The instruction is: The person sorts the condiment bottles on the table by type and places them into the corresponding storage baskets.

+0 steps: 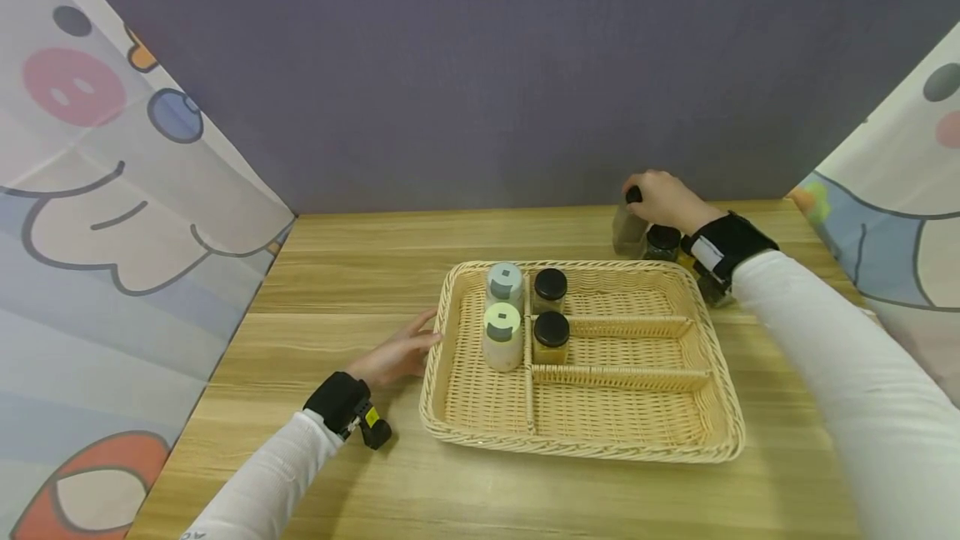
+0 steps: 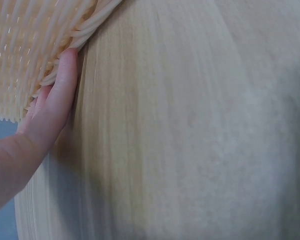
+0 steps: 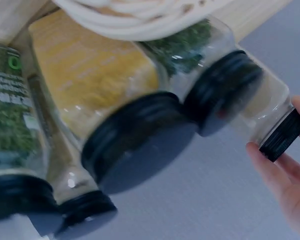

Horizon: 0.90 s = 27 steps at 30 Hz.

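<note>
A person sits at a wooden table (image 1: pixel 337 273) with a wicker tray (image 1: pixel 720 407) divided into compartments. Four containers already stand in the tray's far left part: two pale shakers with grey-green lids (image 1: pixel 502 319) in the left compartment and two black-lidded jars of yellowish spice (image 1: pixel 551 323) just beside them, across the divider. The long compartments on the right and the near half of the tray hold nothing.

The right hand (image 1: pixel 663 197) reaches to a cluster of spice jars (image 1: pixel 663 242) standing on the table beyond the tray's far right corner. Its fingers curl over the black cap of a clear bottle (image 1: pixel 628 227) at the far edge of that cluster; the wrist view is blurred, so whether the bottle is lifted or only touched cannot be told. The left hand (image 1: pixel 397 352) lies flat, fingers straight, pressing the tray's left rim.

By this showing, the sorting looks under halfway: several jars, some green-filled, wait outside.
</note>
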Available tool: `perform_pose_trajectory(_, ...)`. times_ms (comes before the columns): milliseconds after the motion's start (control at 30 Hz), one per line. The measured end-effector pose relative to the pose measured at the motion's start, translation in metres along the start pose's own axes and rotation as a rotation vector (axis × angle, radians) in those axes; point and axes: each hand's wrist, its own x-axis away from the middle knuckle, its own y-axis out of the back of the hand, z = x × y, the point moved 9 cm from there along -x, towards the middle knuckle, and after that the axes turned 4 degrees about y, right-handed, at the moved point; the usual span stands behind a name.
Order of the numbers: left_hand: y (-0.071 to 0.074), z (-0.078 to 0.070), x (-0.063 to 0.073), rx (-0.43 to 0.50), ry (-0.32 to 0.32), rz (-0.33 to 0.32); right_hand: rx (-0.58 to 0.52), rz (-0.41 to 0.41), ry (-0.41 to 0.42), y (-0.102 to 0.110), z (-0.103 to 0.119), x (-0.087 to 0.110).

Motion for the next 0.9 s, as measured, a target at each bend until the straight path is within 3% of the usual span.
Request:
perform_pose_trajectory(567,0.003,-0.001,-0.002,0.003,-0.014,0.008,0.004,0.044,0.068,0.013,0.028,-0.001)
perform_pose_trajectory(900,0.005,0.0,-0.003,0.001,-0.009,0.01,0.021,0.022,0.085,0.017,0.04,0.003)
